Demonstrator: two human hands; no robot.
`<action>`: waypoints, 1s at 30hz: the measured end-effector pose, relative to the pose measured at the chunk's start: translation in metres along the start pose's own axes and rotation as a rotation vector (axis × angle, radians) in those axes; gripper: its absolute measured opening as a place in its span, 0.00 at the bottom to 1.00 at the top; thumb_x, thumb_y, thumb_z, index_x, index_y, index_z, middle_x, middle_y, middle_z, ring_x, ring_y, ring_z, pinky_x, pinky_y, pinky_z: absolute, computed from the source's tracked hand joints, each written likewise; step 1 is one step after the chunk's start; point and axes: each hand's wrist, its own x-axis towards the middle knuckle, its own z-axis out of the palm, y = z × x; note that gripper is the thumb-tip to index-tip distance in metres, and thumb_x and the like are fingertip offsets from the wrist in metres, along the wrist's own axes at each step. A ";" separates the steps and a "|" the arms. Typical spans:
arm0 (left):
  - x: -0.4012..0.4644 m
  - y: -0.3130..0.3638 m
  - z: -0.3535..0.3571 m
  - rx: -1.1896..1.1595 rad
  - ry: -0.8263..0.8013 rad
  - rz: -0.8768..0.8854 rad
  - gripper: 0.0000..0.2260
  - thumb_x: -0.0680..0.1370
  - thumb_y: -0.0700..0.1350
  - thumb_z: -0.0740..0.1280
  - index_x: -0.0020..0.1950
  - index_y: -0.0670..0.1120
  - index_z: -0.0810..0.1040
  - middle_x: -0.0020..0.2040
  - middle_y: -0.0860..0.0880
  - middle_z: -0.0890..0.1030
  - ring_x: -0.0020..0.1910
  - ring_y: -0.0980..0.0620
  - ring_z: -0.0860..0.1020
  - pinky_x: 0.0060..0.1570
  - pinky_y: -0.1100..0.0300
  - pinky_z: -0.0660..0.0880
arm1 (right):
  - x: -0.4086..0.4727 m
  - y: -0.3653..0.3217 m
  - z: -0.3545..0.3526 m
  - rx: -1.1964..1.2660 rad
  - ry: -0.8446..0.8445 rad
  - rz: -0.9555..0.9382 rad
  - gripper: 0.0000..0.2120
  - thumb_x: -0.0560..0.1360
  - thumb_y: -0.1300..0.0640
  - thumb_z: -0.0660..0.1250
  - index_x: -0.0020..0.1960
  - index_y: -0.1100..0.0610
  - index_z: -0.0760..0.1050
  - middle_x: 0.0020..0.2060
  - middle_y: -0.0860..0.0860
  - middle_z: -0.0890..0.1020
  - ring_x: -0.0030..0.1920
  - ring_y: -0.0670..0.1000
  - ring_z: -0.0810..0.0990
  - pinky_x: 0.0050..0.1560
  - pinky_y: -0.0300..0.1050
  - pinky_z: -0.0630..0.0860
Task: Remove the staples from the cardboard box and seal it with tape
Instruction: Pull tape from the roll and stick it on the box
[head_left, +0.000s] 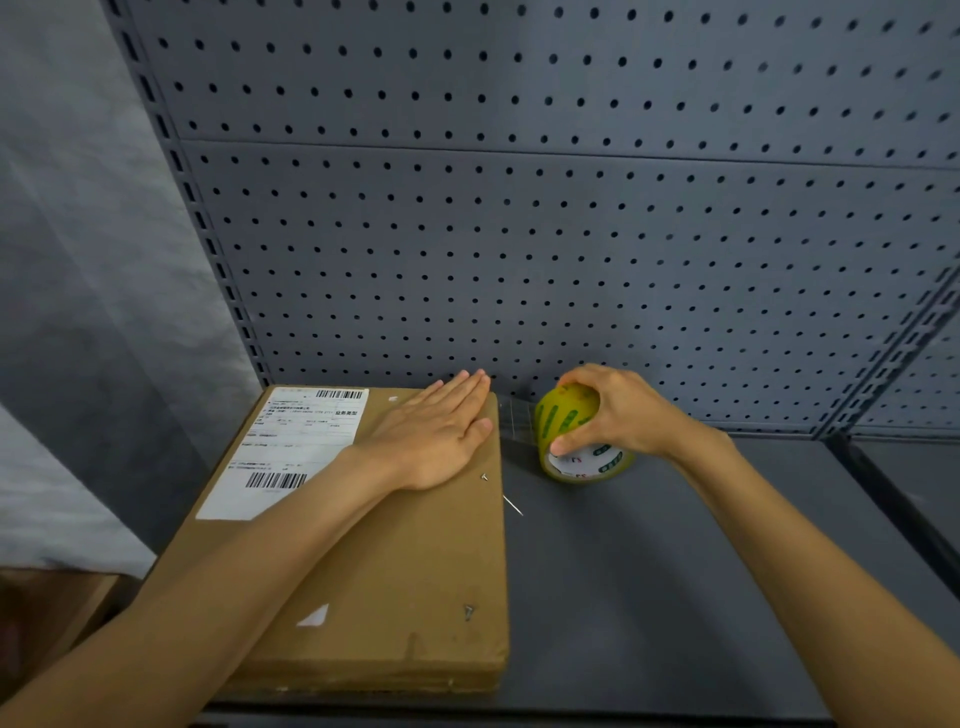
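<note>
The cardboard box (374, 545) lies flat on the left part of the dark counter (675, 571), its far edge close against the pegboard wall (519, 234) and its near edge almost at the counter's front lip. To the right of the box the counter surface is bare up to a seam near the right margin, apart from a thin metal sliver (513, 505) lying just off the box's right edge. Your left hand (436, 431) lies flat on the far right corner of the box, fingers straight and together, pointing toward the wall, palm pressing down. Your right hand (613, 410) reaches in from the right and grips the tape roll (576, 441), fingers curled over its top and thumb against its face; the roll stands on the counter just beside the box's far right corner. A clear strip of tape (517, 421) spans from the roll to the box edge. Two staples show in the box top near its right edge: one (484, 476) just below your left hand, another (469, 612) nearer the front. A white shipping label (291, 447) covers the box's far left area.
</note>
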 end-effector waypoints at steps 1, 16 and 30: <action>-0.001 0.001 -0.001 -0.002 -0.001 -0.003 0.25 0.83 0.54 0.41 0.77 0.50 0.37 0.77 0.56 0.37 0.74 0.62 0.38 0.65 0.67 0.34 | 0.001 -0.002 -0.002 -0.034 -0.009 0.001 0.36 0.60 0.41 0.79 0.64 0.51 0.72 0.53 0.43 0.73 0.56 0.48 0.72 0.55 0.46 0.73; -0.001 -0.002 0.002 0.010 -0.001 -0.015 0.25 0.83 0.54 0.41 0.77 0.49 0.38 0.77 0.56 0.38 0.75 0.61 0.38 0.68 0.66 0.34 | -0.003 -0.001 -0.002 -0.313 -0.036 -0.002 0.36 0.61 0.39 0.77 0.64 0.52 0.71 0.57 0.48 0.76 0.60 0.51 0.72 0.56 0.47 0.71; 0.002 -0.006 0.001 -0.157 0.159 -0.098 0.25 0.83 0.55 0.46 0.78 0.51 0.45 0.78 0.55 0.47 0.77 0.56 0.47 0.74 0.57 0.46 | -0.005 -0.002 0.009 -0.200 -0.075 0.054 0.45 0.64 0.36 0.74 0.75 0.50 0.60 0.67 0.47 0.68 0.68 0.51 0.62 0.67 0.48 0.61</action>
